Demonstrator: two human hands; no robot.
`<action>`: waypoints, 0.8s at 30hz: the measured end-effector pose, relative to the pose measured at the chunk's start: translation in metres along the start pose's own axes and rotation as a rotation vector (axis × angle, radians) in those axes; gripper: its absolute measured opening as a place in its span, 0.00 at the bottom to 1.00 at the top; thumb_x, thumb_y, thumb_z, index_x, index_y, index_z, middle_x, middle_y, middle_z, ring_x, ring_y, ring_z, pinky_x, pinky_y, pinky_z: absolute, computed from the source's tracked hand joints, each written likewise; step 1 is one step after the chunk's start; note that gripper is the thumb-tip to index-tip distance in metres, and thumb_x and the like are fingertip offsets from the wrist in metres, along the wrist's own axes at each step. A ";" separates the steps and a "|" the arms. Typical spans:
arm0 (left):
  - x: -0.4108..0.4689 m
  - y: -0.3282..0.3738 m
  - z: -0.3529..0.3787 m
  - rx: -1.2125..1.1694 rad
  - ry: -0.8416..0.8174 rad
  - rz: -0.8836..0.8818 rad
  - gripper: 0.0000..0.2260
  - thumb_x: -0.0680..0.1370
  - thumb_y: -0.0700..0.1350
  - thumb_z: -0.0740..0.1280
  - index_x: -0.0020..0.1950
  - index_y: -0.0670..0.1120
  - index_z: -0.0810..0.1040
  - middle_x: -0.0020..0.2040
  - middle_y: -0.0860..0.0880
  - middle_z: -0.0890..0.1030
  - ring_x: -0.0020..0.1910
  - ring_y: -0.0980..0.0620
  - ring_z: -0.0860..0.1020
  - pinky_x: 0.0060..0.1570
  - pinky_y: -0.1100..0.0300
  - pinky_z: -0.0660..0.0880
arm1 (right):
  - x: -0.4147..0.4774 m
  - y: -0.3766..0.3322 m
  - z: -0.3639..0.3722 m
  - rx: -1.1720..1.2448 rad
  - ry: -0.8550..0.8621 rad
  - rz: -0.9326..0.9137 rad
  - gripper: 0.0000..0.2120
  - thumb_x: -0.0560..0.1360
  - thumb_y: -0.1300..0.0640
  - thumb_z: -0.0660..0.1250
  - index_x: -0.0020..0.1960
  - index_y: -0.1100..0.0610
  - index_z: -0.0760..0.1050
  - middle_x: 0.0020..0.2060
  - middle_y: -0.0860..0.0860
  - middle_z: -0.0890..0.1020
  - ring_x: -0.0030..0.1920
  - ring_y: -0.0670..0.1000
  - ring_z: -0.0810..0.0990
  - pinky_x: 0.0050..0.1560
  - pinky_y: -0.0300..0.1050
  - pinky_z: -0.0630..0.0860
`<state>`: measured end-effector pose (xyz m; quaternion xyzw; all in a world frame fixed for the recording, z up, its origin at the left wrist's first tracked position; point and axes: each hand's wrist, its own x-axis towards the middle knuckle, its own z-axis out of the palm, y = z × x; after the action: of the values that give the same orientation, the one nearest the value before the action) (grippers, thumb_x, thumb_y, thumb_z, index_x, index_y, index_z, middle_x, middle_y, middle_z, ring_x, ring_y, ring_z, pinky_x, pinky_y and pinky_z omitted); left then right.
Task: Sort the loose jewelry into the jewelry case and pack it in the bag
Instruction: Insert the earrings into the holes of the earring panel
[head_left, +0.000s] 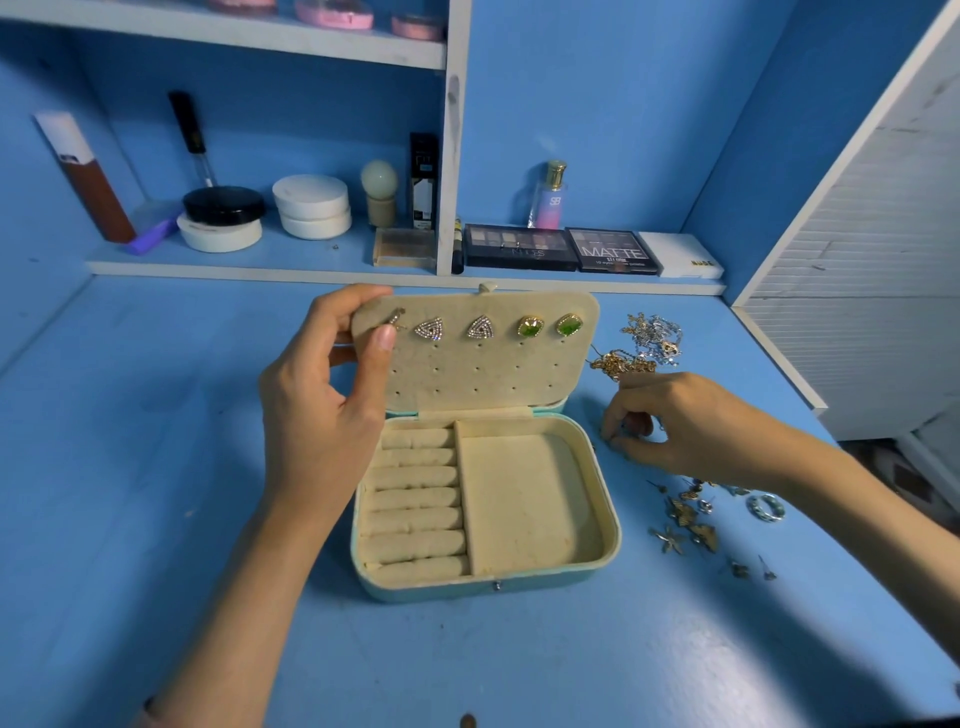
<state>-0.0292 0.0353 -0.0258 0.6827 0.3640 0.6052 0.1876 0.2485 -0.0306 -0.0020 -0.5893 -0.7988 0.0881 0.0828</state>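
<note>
On my feed, all I get of the person is two arms. The left hand (322, 410) and right hand (691, 426) are bare, and so are the left forearm (234, 597) and right forearm (857, 499), uncovered all the way to the near edge. Both forearms look slim and smooth. The left thumbnail (387, 339) is the one nail I see clearly: short, rounded at the tip. At the near left corner a thin dark edge (148, 707) crosses the left arm with a pinkish strip beneath it, perhaps a sleeve hem; too little shows for me to tell.
</note>
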 end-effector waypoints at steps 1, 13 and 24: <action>0.000 0.000 0.000 -0.001 0.000 0.000 0.10 0.79 0.42 0.65 0.59 0.52 0.73 0.50 0.62 0.78 0.47 0.64 0.78 0.51 0.66 0.75 | 0.000 0.000 0.001 -0.005 -0.007 -0.006 0.05 0.71 0.58 0.69 0.41 0.48 0.79 0.34 0.40 0.72 0.35 0.42 0.73 0.37 0.50 0.75; 0.000 -0.001 0.001 -0.003 0.003 -0.004 0.09 0.79 0.42 0.64 0.58 0.51 0.73 0.49 0.62 0.78 0.47 0.67 0.77 0.51 0.69 0.74 | -0.003 0.003 -0.015 -0.045 -0.042 0.036 0.02 0.72 0.54 0.69 0.42 0.47 0.80 0.34 0.42 0.73 0.36 0.45 0.73 0.37 0.47 0.74; 0.000 -0.001 0.000 -0.001 -0.002 -0.015 0.09 0.79 0.42 0.64 0.58 0.52 0.74 0.49 0.62 0.78 0.47 0.65 0.77 0.51 0.68 0.74 | -0.007 0.001 -0.010 -0.056 -0.088 0.063 0.01 0.72 0.53 0.69 0.42 0.48 0.79 0.35 0.39 0.73 0.35 0.40 0.71 0.37 0.33 0.67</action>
<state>-0.0291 0.0357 -0.0263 0.6804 0.3685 0.6034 0.1928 0.2539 -0.0361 0.0072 -0.6120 -0.7847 0.0941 0.0284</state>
